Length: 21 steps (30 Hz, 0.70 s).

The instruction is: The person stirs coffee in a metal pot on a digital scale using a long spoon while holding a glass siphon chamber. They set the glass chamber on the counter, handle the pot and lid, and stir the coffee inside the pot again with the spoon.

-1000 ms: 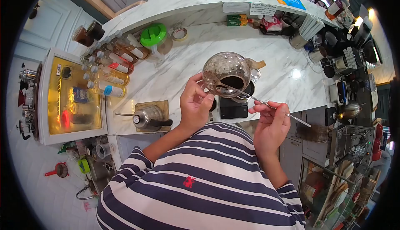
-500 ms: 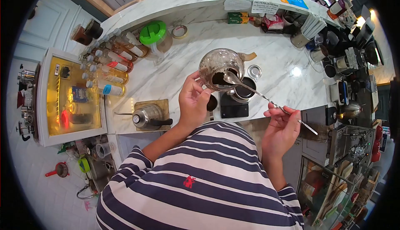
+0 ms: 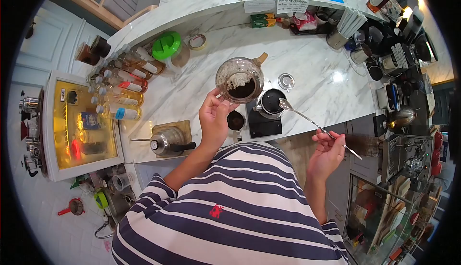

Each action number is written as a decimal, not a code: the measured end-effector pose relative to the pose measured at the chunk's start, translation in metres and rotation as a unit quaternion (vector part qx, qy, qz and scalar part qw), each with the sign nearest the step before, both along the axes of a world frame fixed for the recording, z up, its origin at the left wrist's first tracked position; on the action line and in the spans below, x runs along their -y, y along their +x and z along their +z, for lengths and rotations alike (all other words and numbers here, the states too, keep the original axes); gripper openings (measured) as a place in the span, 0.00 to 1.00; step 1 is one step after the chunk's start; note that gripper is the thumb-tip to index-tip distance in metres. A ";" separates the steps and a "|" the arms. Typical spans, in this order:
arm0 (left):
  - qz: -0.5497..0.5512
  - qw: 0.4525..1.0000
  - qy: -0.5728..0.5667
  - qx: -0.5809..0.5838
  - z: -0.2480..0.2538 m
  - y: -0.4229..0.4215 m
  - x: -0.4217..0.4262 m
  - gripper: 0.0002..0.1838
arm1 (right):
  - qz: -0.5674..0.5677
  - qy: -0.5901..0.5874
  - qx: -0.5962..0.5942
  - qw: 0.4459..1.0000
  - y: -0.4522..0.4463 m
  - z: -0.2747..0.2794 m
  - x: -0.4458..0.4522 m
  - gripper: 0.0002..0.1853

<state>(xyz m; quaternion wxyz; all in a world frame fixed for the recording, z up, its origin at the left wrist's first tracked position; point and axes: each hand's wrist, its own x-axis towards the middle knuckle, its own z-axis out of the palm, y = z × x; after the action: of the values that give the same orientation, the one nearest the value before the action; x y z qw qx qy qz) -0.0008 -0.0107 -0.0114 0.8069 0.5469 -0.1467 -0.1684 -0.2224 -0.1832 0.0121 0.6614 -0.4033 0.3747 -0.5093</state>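
My left hand point(image 3: 214, 121) is closed on the near rim of a round glass pot point(image 3: 229, 70), tilted with its mouth toward me. Dark, wet-looking coffee grounds cling inside, and a tan handle-like piece sticks out at its far right. In my right hand point(image 3: 327, 157), pinched between the fingers, is a long twisted bar spoon point(image 3: 307, 119). Its bowl sits at the right rim of a metal cup point(image 3: 270, 114) with dark contents. Under that cup lies a black scale point(image 3: 265, 127). A small metal lid point(image 3: 286, 81) rests behind, and a small dark-filled metal vessel point(image 3: 235, 121) stands left of the scale.
A steel gooseneck kettle point(image 3: 165, 141) stands on a wooden board at left. Several bottles point(image 3: 127, 85) and a green-lidded pitcher point(image 3: 166, 46) line the counter's left side. A straw holder point(image 3: 337, 39) and coffee equipment crowd the right. A raised marble ledge point(image 3: 201, 5) runs behind.
The bar spoon has come out of the glass pot and moved to the metal cup's rim. The pot has shifted slightly left in my left hand, apart from the spoon.
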 end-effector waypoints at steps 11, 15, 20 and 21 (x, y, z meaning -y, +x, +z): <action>0.011 1.000 -0.014 -0.021 -0.009 0.005 -0.003 0.09 | 0.017 0.010 -0.016 1.000 0.010 -0.013 0.004 0.18; 0.008 1.000 -0.012 -0.021 -0.011 0.006 -0.003 0.09 | 0.028 -0.007 -0.015 0.999 0.012 -0.015 0.007 0.18; 0.002 0.999 -0.024 -0.045 -0.011 0.007 -0.003 0.10 | 0.031 -0.006 -0.040 0.999 0.018 -0.014 0.006 0.18; 0.002 0.999 -0.021 -0.046 -0.011 0.008 -0.003 0.10 | 0.035 -0.006 -0.044 0.998 0.019 -0.016 0.006 0.18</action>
<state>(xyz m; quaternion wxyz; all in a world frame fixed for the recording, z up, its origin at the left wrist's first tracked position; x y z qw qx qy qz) 0.0068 -0.0079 -0.0229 0.8246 0.5216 -0.1118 -0.1881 -0.2032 -0.1891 -0.0037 0.6589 -0.4423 0.3863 -0.4702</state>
